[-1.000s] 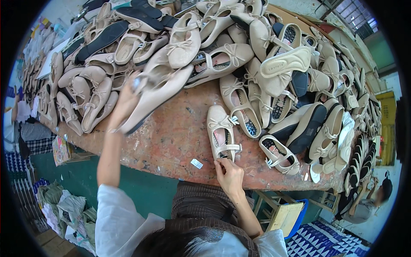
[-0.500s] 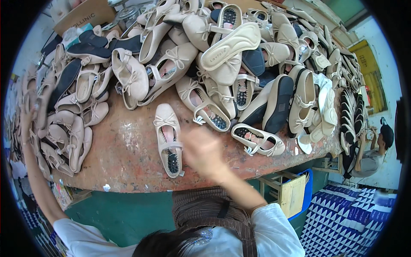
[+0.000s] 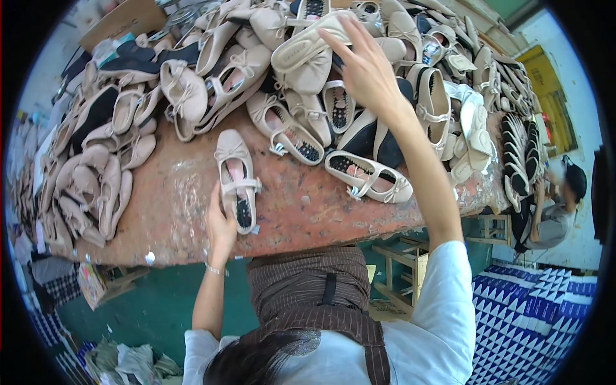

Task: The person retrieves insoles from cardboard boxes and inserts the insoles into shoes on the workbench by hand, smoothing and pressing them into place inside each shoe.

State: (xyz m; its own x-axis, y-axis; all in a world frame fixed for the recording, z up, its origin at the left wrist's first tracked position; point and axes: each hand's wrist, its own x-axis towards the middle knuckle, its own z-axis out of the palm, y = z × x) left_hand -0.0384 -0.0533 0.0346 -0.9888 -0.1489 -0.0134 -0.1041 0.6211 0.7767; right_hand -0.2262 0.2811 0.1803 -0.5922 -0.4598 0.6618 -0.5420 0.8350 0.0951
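In front of me stands a beige Mary Jane shoe with a bow, its toe pointing away and a dark patterned lining showing inside. My left hand is closed against the left side of its heel, some fingers hidden by the shoe. Farther off, my right hand reaches over the heap with its fingers spread. Its fingertips are at the upper end of a cream insole, which lies on the piled shoes. Whether they press on it I cannot tell. Another strapped shoe lies sideways below my right forearm.
Beige shoes with dark soles are heaped along the back, and a second pile is at the left. More cream insoles lie at the right, near a row of stacked shoes. A person works at the far right.
My left hand has come from the left pile to the shoe in front. My right hand has left that shoe's side and reached up to the insole. The view has shifted slightly.
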